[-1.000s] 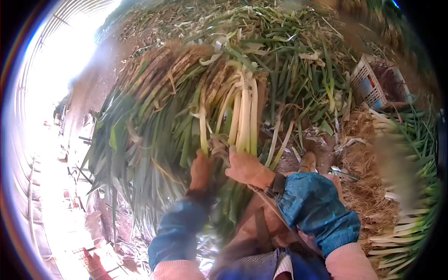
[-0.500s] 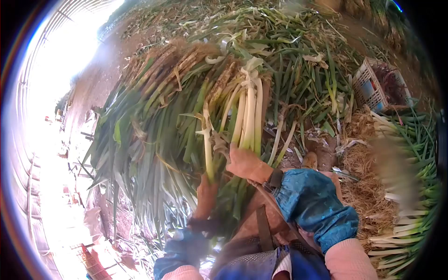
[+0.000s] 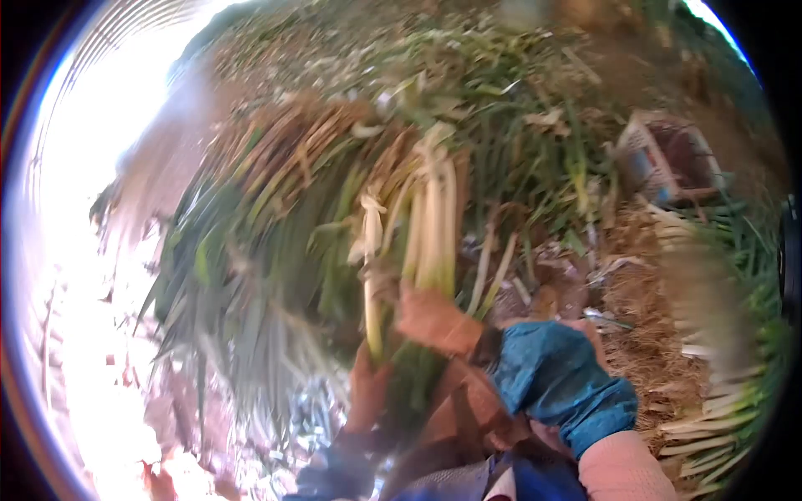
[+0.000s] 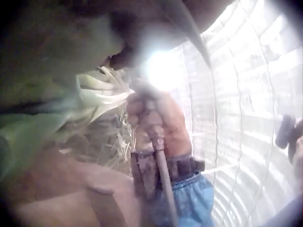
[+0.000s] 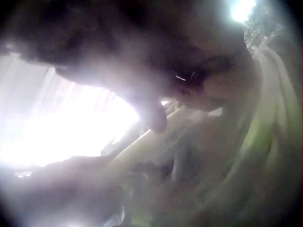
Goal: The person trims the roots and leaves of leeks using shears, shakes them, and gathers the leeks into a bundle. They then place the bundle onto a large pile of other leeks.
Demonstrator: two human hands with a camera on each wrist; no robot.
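My left hand (image 3: 368,388) grips one green onion (image 3: 373,313) low on its stalk, in front of the lap. Loose pale skin hangs at that onion's upper end. Beside it, my right hand (image 3: 441,321) holds a metal hose nozzle (image 4: 154,125), with its hose (image 4: 165,184) running back past the wrist in the left wrist view. Several pale, stripped green onions (image 3: 433,234) stretch upward just beyond the right hand. A stalk (image 5: 137,149) also crosses the blurred right wrist view, below the dark fingers.
A big heap of unpeeled green onions (image 3: 276,209) lies at the left, brown roots away from me. Leaf scraps (image 3: 518,108) cover the ground behind. On the right are a plastic crate (image 3: 643,163), dry roots (image 3: 639,292) and a row of green onions (image 3: 727,409).
My left hand has drawn down toward the lap, bringing its green onion along past the nozzle, and skin has come loose at the onion's top. The right hand has shifted slightly downward.
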